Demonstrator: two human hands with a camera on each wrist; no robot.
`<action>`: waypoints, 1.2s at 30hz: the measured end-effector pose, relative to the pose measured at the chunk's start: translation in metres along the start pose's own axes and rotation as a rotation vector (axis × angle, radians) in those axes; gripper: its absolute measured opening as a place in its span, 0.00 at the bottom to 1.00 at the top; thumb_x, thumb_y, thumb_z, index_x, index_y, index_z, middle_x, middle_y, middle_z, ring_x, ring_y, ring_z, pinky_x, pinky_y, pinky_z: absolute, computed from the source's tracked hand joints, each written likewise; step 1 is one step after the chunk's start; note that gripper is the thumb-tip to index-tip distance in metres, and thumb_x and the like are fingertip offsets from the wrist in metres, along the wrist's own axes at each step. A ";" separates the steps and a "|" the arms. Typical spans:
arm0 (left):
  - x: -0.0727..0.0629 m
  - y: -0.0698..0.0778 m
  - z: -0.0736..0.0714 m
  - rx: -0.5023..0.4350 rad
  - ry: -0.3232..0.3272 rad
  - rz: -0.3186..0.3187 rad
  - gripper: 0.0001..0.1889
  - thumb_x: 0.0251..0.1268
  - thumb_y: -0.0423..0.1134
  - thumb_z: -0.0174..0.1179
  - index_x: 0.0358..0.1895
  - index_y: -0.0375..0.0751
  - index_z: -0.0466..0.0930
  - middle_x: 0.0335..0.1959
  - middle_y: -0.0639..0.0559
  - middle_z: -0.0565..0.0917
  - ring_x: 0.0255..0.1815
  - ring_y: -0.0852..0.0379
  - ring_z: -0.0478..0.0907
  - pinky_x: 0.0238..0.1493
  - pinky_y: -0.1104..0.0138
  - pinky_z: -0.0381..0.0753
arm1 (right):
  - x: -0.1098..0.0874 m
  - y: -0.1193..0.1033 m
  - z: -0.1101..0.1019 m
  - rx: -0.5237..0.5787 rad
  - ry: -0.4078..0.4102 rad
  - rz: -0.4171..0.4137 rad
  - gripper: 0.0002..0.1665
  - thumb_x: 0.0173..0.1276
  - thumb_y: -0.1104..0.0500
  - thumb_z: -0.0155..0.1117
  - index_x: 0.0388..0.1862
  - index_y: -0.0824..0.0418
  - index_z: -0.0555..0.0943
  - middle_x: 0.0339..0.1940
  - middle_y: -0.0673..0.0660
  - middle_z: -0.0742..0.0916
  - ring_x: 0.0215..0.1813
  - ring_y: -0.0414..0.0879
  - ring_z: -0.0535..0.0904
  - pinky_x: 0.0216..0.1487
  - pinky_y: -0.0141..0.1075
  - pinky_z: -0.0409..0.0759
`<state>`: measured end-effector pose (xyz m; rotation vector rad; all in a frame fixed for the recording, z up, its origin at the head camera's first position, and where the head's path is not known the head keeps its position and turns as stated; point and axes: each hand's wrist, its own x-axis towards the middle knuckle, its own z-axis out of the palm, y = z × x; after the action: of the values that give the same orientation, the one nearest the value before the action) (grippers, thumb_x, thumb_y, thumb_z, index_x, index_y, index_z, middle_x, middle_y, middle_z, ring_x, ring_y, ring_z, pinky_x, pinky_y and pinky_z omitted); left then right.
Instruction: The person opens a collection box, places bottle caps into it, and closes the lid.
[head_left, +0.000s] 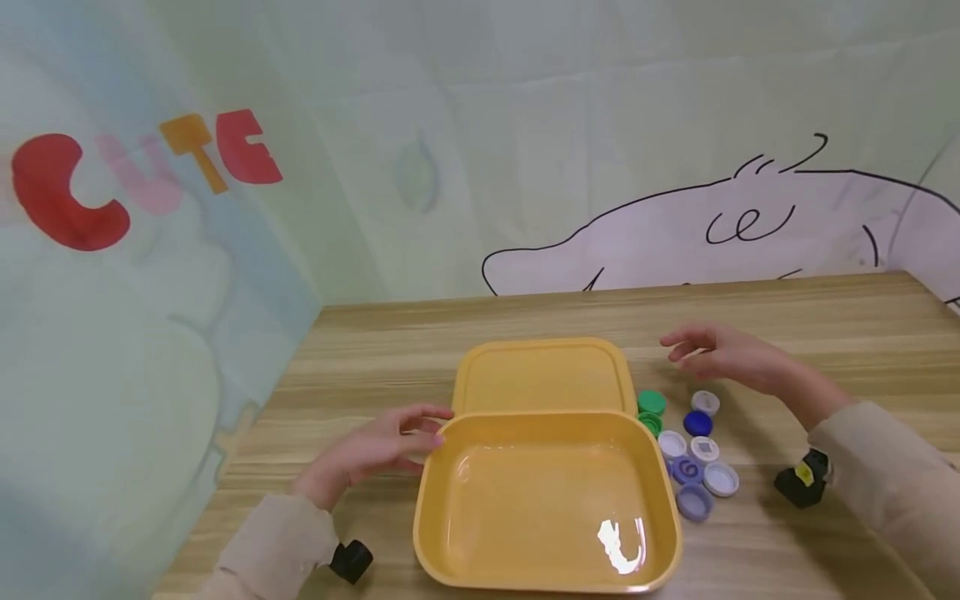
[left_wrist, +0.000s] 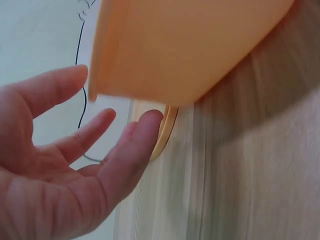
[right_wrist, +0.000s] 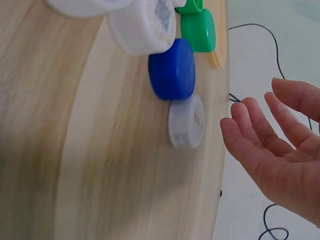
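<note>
A yellow plastic box stands open on the table, nothing inside it. Behind it lies a flat yellow lid, partly hidden by the box's far rim. My left hand is at the box's far left corner, fingers loosely bent; the left wrist view shows the fingertips close to the rim, gripping nothing. Bottle caps lie right of the box: a green cap, a dark blue cap, a white cap, and several white and violet ones. Above the table beyond the caps hovers my right hand, fingers relaxed and holding nothing.
The wooden table meets a printed cloth backdrop at its back and left edges. Each wrist carries a small black device, such as the left one. The caps sit close together beside the box's right wall.
</note>
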<state>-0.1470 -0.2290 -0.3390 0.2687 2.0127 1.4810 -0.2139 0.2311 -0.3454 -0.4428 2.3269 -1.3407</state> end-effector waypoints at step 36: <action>0.003 -0.004 0.015 -0.080 -0.018 -0.006 0.28 0.65 0.37 0.54 0.64 0.24 0.61 0.48 0.44 0.78 0.43 0.54 0.79 0.42 0.61 0.81 | -0.032 0.059 -0.009 -0.032 0.039 -0.024 0.38 0.51 0.62 0.71 0.59 0.75 0.69 0.54 0.69 0.78 0.44 0.40 0.75 0.44 0.30 0.77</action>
<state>-0.1396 -0.2171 -0.3461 0.2416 1.9329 1.5458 -0.1948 0.2818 -0.3868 -0.4604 2.3853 -1.3359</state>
